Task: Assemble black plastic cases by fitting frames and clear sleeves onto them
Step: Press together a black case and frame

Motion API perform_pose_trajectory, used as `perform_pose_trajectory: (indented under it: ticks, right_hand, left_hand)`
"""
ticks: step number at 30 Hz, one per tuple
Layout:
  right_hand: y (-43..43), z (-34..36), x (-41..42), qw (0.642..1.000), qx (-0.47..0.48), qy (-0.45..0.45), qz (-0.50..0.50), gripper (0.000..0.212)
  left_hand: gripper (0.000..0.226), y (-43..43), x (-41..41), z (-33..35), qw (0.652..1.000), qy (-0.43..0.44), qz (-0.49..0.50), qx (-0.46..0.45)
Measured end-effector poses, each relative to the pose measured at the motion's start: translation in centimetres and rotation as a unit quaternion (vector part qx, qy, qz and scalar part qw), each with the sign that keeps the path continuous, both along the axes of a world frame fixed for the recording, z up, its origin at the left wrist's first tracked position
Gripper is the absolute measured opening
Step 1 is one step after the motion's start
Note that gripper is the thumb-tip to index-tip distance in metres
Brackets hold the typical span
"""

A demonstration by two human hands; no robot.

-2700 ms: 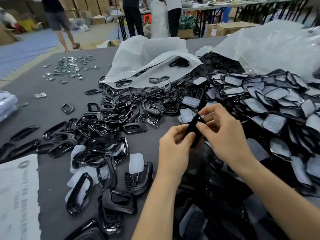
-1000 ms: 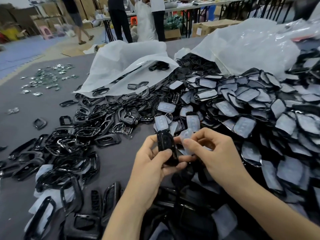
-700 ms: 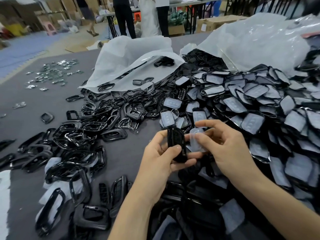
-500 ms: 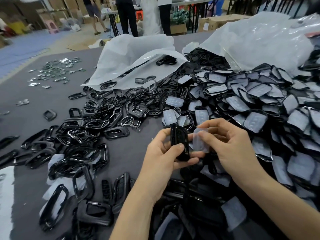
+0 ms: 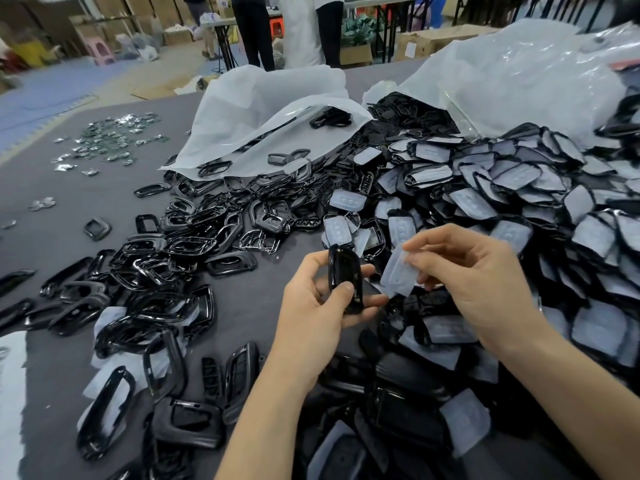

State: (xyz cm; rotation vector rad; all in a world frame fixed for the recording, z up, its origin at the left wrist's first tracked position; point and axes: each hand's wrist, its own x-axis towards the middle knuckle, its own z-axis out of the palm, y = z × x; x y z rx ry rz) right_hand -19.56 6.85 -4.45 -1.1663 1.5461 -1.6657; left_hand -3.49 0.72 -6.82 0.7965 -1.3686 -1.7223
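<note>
Grey desk strewn with black frames; workshop behind, upper frame; left hand grips black case at centre, long axis upright; right hand pinches clear sleeve just beside it.

Left hand grips case, right hand pinches sleeve

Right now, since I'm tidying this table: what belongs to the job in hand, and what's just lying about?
Job: black case in left hand; clear sleeve in right hand; frames pile.
Lying about: silver bits; white bag.
</note>
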Motion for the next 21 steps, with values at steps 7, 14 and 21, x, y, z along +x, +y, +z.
perform_pose_trajectory:
  ticks: [7,14,21]
  right_hand:
    - [0.17,0.45,-0.29,0.999,0.022,-0.02,0.035,0.042]
    - [-0.03,0.06,-0.42,0.998,0.035,0.015,0.04,0.016]
    - [0.09,0.73,-0.76,0.997,-0.025,-0.037,0.061,0.011]
  left_hand:
    - [0.033,0.3,-0.26,-0.1,1.0,-0.013,-0.009,-0.007]
    - [0.037,0.32,-0.37,-0.14,1.0,0.005,-0.019,-0.004]
    - [0.031,0.04,-0.29,-0.18,0.998,0.044,-0.029,0.031]
